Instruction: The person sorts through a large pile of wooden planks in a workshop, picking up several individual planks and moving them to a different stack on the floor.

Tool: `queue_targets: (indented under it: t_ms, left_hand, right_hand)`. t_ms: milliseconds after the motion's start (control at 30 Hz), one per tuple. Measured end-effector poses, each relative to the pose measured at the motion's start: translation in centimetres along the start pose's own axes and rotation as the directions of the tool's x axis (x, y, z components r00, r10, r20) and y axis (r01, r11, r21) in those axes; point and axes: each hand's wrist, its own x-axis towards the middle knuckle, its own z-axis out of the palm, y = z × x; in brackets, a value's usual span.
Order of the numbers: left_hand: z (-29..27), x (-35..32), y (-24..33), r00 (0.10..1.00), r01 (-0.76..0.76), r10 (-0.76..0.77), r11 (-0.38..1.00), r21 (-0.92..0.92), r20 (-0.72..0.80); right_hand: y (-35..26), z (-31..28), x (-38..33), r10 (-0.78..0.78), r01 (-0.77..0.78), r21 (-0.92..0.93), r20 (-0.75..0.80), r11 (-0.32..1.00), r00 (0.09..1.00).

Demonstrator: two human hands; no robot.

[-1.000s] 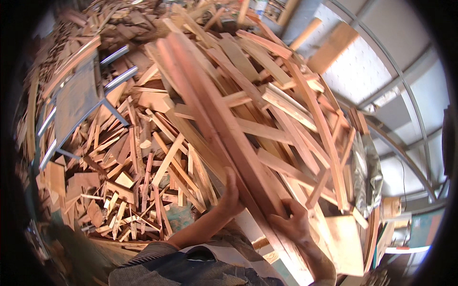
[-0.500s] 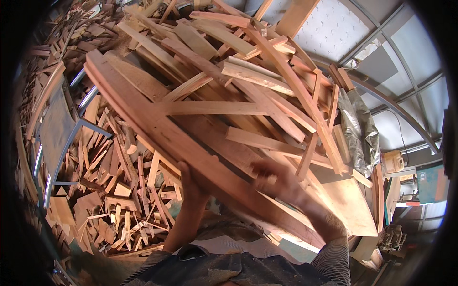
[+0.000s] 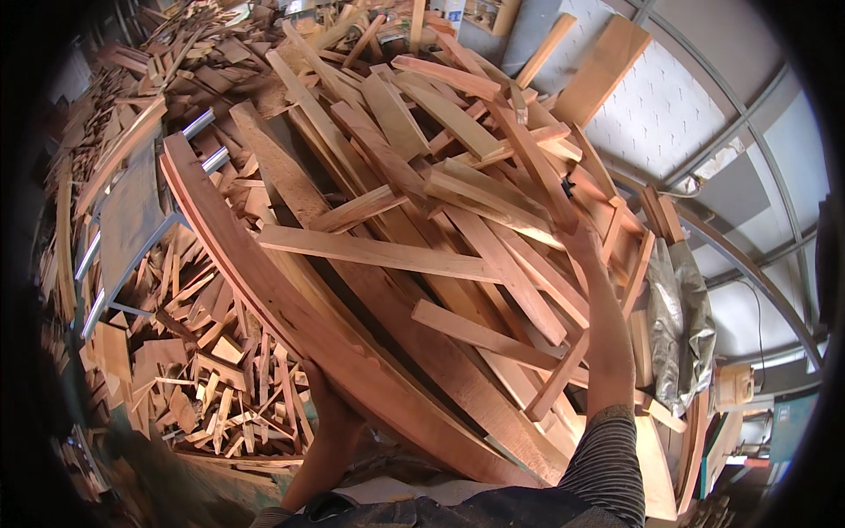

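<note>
- Left hand [image 3: 319, 387] tucked under the near edge of a long reddish plank [image 3: 290, 308], fingers mostly hidden beneath the wood; grip apparently wrapped round that edge from below, though how tightly cannot be told.
- Long reddish plank running from far left, beside the metal rails, down to near right, with its edge turned toward the camera and bending with the lens.
- Right hand [image 3: 576, 238] raised well above the left, reaching into the far right part of the heap; grip pressed on a pale slat [image 3: 519, 145] that slants up and away, fingertips lost among the boards, so closed or merely resting cannot be told.
- Right forearm bare, with a striped sleeve [image 3: 607, 466] at the near edge.
- Heap of wooden slats [image 3: 396, 176] lying crisscross on top of and behind the plank, some flat, some tilted, several overlapping; one pale strip [image 3: 378, 253] lying straight across from left to right, just above the plank.
- Small offcuts [image 3: 202, 370] scattered on the floor at near left, below the plank.
- Grey metal frame [image 3: 132, 220] with bright rails at far left, partly buried in scraps.
- Crumpled silvery sheet [image 3: 678, 326] hanging at the right side of the heap.
- White panelled wall [image 3: 651, 97] with curved grey bars at far right.
</note>
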Motion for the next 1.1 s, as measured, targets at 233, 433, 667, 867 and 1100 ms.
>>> queue_targets:
  t_ms: [233,433,667,867,1100]
  left_hand:
    - [2.0,-1.6,0.2,0.987,-0.078,0.093,0.99,0.121,-0.131]
    - [0.4,-2.6,0.9,0.997,0.014,-0.018,0.998,0.059,0.076]
    - [-0.4,-4.3,2.5,0.983,0.133,-0.146,0.985,0.115,0.113]
    - [-2.7,-6.7,3.4,0.91,0.242,-0.298,0.946,0.216,0.286]
    - [-4.9,-13.2,4.5,0.823,0.427,-0.463,0.886,0.18,0.328]
  right_hand:
    - [-4.5,-6.8,-5.9,-0.021,0.02,0.067,0.012,0.998,1.0]
    - [-5.0,-12.4,-19.4,0.205,-0.256,0.261,0.207,0.931,0.957]
    - [-8.5,-14.5,-42.8,0.327,-0.395,0.546,0.223,0.738,0.918]
    - [-16.3,-14.1,-59.2,0.49,-0.483,0.626,0.178,0.612,0.853]
    - [-27.1,-12.6,-70.2,0.485,-0.468,0.579,0.138,0.668,0.863]
